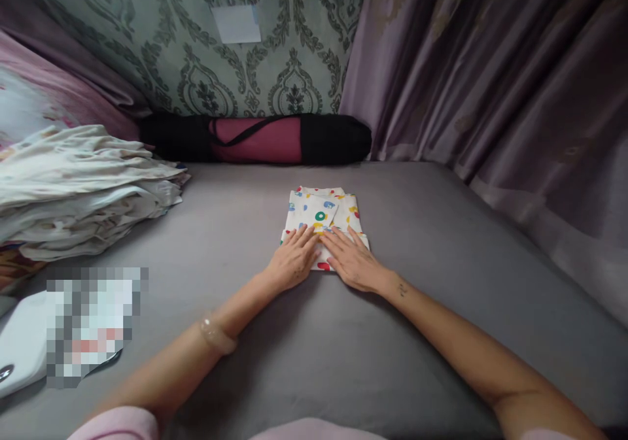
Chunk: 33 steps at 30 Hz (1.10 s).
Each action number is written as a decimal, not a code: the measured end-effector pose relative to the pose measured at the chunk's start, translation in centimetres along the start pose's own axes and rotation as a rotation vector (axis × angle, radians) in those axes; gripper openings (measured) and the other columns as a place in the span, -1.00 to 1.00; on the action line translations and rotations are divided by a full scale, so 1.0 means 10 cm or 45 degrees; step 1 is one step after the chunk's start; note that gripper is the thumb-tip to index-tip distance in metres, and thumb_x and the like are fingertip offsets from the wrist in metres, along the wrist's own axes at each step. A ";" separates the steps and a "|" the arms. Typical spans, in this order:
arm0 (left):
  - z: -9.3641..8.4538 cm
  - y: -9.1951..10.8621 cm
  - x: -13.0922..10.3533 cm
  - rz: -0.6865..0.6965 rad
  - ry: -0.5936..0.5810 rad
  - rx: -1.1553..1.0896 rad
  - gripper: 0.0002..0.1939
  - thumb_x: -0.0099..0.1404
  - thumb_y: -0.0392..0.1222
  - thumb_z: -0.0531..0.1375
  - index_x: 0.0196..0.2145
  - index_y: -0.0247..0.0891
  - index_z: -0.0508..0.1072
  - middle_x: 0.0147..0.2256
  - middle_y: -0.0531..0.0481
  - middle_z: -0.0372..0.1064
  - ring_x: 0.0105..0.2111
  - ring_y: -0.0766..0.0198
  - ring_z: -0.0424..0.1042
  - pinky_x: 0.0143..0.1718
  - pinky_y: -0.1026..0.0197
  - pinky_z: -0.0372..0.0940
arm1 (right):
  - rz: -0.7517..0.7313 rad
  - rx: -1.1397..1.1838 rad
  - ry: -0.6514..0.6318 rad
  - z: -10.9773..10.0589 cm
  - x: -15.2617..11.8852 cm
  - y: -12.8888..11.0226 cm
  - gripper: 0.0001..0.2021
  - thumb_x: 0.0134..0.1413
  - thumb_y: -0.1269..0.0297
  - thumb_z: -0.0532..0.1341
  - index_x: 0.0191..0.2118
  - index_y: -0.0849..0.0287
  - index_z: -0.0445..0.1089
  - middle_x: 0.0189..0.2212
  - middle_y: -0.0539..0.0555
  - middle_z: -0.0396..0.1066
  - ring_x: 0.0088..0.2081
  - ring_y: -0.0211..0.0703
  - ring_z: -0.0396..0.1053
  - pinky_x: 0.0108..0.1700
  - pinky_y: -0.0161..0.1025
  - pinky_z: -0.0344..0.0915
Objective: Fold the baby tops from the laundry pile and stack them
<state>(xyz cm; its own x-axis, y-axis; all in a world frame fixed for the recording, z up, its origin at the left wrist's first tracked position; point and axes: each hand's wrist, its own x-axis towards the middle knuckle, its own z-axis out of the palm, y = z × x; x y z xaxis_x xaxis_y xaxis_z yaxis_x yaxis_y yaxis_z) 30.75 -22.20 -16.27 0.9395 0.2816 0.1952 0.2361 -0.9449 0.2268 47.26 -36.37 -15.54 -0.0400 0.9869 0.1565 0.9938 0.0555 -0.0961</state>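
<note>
A white cloth item with a colourful print (321,208), folded into a small rectangle, lies flat on the grey sheet (235,231). It looks like a garment, but its exact kind is hard to make out in this folded state. My left hand (296,257) rests palm down on its near left part, fingers stretched out. On the near right part lies my right hand (354,260), also flat with fingers extended. The fingertips of both hands almost meet over the middle. Part of the near edge of the cloth is hidden under the hands.
A heap of pale clothes (83,191) lies at the left. Nearer to me on that side are a white object (24,342) and a blurred-out item (98,329). A long black and maroon bag (255,140) lies along the back wall; purple curtains (417,67) hang at the right.
</note>
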 end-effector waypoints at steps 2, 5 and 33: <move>0.10 0.00 0.06 -0.033 -0.077 0.050 -0.43 0.45 0.04 -0.14 0.27 -0.33 0.12 0.30 -0.25 0.00 0.33 -0.06 -0.13 0.28 -0.20 -0.12 | -0.032 0.029 -0.087 0.07 0.06 -0.02 -0.45 0.34 0.14 -0.15 0.37 0.21 -0.08 0.36 0.13 -0.09 0.37 0.01 -0.24 0.34 0.15 -0.28; 0.17 -0.08 0.05 -0.064 -0.144 0.063 -0.36 0.43 0.15 -0.15 0.33 -0.24 0.02 0.34 -0.20 -0.12 0.34 -0.05 -0.19 0.29 -0.21 -0.17 | -0.016 0.081 -0.136 0.10 0.06 0.02 -0.44 0.35 0.15 -0.17 0.38 0.19 -0.15 0.37 0.11 -0.15 0.38 -0.03 -0.27 0.35 0.13 -0.28; 0.00 -0.38 -0.44 -0.282 -0.011 0.002 -0.40 0.46 0.07 -0.21 0.30 -0.31 0.08 0.33 -0.17 -0.07 0.34 0.08 -0.13 0.31 -0.04 -0.10 | -0.137 0.026 0.002 -0.01 0.46 -0.13 -0.48 0.33 0.22 -0.14 0.31 0.34 0.07 0.33 0.21 -0.04 0.36 -0.02 -0.17 0.36 0.05 -0.24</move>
<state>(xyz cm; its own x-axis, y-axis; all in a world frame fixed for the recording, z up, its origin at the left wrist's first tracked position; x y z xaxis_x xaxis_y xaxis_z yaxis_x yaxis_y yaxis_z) 25.67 -19.82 -18.00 0.8667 0.4809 0.1324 0.4374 -0.8603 0.2619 45.81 -31.87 -14.63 -0.1462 0.9748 0.1685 0.9814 0.1643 -0.0990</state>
